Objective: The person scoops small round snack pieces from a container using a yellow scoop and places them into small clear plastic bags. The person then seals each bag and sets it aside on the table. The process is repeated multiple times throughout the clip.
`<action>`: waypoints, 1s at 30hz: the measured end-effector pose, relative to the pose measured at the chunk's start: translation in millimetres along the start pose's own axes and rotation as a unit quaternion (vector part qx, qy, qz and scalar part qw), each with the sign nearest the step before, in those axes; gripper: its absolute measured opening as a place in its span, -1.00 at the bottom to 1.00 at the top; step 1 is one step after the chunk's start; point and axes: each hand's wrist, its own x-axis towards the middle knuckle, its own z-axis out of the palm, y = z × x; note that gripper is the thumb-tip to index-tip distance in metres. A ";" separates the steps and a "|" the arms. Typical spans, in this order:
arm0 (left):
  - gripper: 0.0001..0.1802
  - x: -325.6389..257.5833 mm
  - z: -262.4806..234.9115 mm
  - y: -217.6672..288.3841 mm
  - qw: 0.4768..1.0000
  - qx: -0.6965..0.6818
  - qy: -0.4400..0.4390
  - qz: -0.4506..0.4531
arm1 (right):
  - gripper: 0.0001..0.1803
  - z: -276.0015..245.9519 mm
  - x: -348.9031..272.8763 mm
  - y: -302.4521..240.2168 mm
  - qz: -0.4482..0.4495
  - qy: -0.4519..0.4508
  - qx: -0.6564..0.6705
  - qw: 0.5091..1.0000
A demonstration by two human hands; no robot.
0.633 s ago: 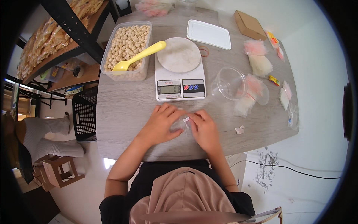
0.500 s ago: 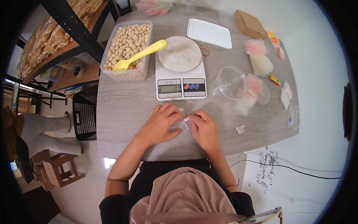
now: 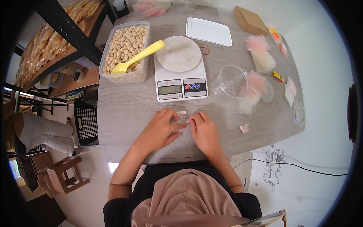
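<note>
Close to the table's front edge, a small clear plastic bag [image 3: 184,132] lies flattened between my hands. My left hand [image 3: 160,128] rests at its left side, thumb and forefinger apart, the forefinger stretched over the plastic. My right hand [image 3: 204,132] pinches the bag's right side, where a small pale strip shows at its fingertips. Just beyond the left fingers is a small white-and-pink paper piece [image 3: 181,112]. Behind the hands stands a white digital kitchen scale [image 3: 182,72] with a round plate and nothing on it. The bag is see-through, so its contents are hard to make out.
At left is a plastic tub [image 3: 126,77] of round beige snacks with a yellow spoon [image 3: 141,56] across it. Rightward are a clear round container [image 3: 232,81], bundled bags [image 3: 261,55], crumpled paper [image 3: 245,128] and a cardboard box [image 3: 250,20]. A white lid [image 3: 209,31] lies behind.
My left forefinger has stretched rightward over the bag, and the left hand's fingers have spread. My right hand keeps its pinch almost in place. The view has shifted slightly.
</note>
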 end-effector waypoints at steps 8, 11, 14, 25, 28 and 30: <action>-0.66 -0.6 -1.1 3.5 1.000 0.004 0.000 -0.002 | -0.97 -8.7 -4.9 -4.6 0.005 -0.007 0.050 0.999; -0.70 -0.3 0.5 3.3 1.000 0.013 0.004 0.004 | -0.97 -12.6 -5.8 -7.1 0.001 -0.012 0.061 0.998; -0.74 5.8 4.8 2.2 0.996 -0.040 0.072 -0.022 | -0.97 -15.9 -6.4 -10.0 -0.003 -0.010 0.077 0.997; -0.88 16.8 22.6 9.0 0.995 -0.003 0.102 -0.018 | -0.93 -24.3 -10.1 -6.1 -0.045 -0.030 0.138 0.989; -0.89 18.1 24.2 11.0 0.996 0.017 0.089 -0.009 | -0.90 -30.3 -14.1 -1.2 -0.048 -0.039 0.129 0.990; -0.90 19.6 24.7 12.7 0.996 0.005 0.085 -0.013 | -0.88 -32.2 -14.4 1.4 -0.063 -0.016 0.094 0.993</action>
